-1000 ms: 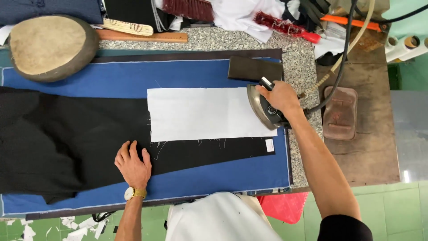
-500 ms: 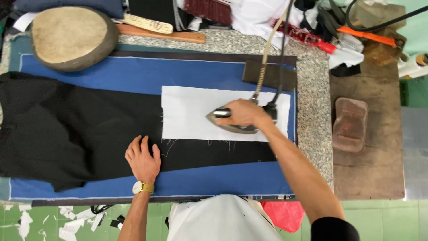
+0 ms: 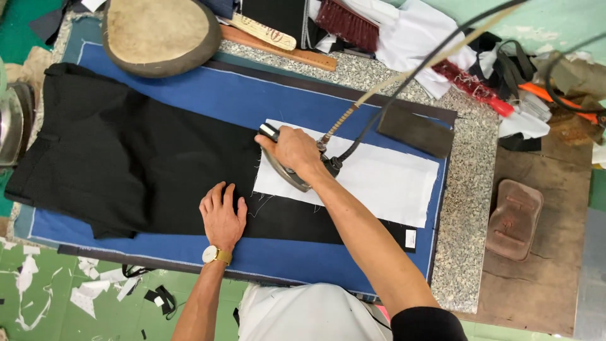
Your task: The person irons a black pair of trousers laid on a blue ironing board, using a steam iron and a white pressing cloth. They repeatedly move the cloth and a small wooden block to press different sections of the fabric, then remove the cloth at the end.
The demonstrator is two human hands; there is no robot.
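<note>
Right hand (image 3: 291, 150) grips an iron (image 3: 285, 169) at the left edge of the white cloth (image 3: 379, 180); left hand (image 3: 222, 215), fingers spread, lies flat on black trousers (image 3: 126, 158) atop the blue pad (image 3: 265, 101).

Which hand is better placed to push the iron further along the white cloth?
Right. The right hand already grips the iron on the white cloth; the left hand lies flat on the black fabric.
</note>
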